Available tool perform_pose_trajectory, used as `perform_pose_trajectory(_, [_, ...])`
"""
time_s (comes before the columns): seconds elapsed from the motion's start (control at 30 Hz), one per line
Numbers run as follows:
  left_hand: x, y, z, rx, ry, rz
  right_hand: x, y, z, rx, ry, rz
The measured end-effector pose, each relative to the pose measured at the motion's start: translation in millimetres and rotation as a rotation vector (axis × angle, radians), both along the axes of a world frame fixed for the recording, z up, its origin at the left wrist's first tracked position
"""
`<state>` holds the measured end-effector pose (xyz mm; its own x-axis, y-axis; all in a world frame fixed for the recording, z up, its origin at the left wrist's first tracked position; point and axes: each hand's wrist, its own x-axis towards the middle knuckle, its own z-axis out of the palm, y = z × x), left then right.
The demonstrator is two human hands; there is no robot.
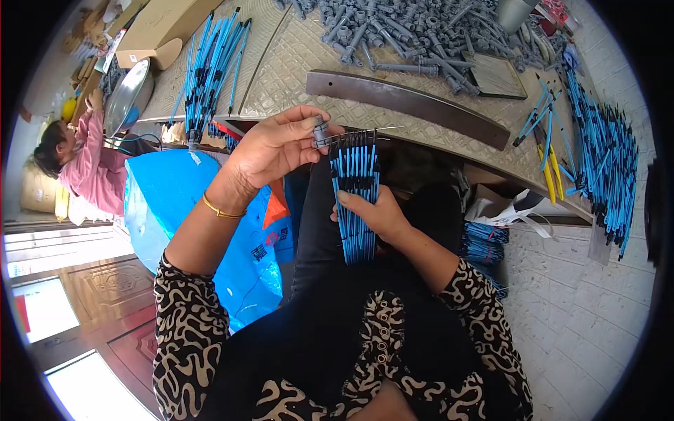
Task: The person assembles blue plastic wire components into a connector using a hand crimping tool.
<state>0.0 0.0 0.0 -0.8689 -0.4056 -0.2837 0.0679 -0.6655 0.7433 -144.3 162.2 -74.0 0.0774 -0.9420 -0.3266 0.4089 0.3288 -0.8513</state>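
My left hand (261,153) pinches a small grey plastic fitting (321,135) between thumb and fingers. Just to its right, my right hand (379,216) is closed round a flat bundle of blue ribs (354,165) with black joints, like umbrella ribs. The ribs hang side by side over my lap, their black upper ends beside the fitting. A thin metal wire (392,128) sticks out to the right past those ends. Whether the fitting is joined to any rib cannot be made out.
On the table lie a heap of grey plastic parts (407,35), a dark curved bar (411,105) and yellow-handled pliers (553,172). Blue rib bunches stand left (210,67) and right (605,154). A blue plastic bag (165,186) hangs at left, near a person in pink (95,168).
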Motion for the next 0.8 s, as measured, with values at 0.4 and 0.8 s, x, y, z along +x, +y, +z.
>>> perform_pose_trajectory(0.4, [2.6, -2.1, 11.1, -0.106, -0.081, 0.044, 1.1, -2.6, 0.6, 0.002, -0.002, 0.001])
perform_pose_trajectory(0.8, [1.0, -4.7, 16.4, -0.195, -0.081, -0.019, 2.5, -3.3, -1.1, -0.008, 0.028, 0.020])
